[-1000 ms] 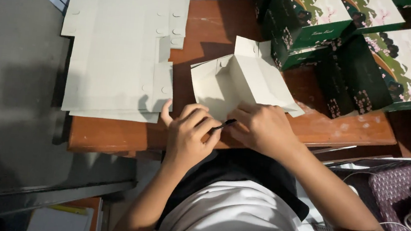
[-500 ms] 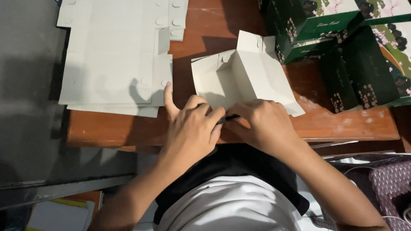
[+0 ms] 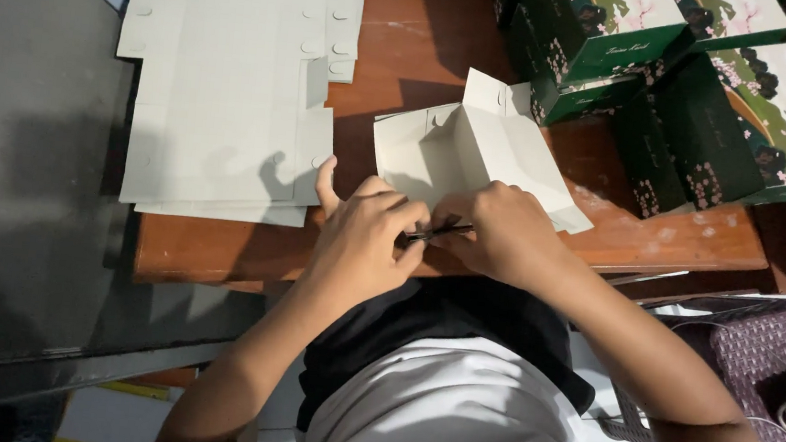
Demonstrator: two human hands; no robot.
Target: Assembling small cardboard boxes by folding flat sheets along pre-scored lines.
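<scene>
A partly folded cardboard box blank (image 3: 476, 152), pale inside with a dark green edge, lies on the brown wooden table (image 3: 409, 50) in front of me. My left hand (image 3: 363, 233) and my right hand (image 3: 498, 231) meet at its near edge. Both pinch the thin dark flap of the blank between fingers and thumbs. My left thumb sticks up toward the stack of flat blanks (image 3: 233, 90). The near edge of the blank is hidden under my hands.
Several assembled green boxes with flower prints (image 3: 676, 75) stand at the table's back right. A dark grey surface (image 3: 24, 166) borders the table on the left. A woven purple basket (image 3: 764, 362) with cables sits at lower right.
My hands have stayed at the blank's near edge, drawing slightly closer together on the dark flap. The view has shifted a little; the stacks and boxes have not moved.
</scene>
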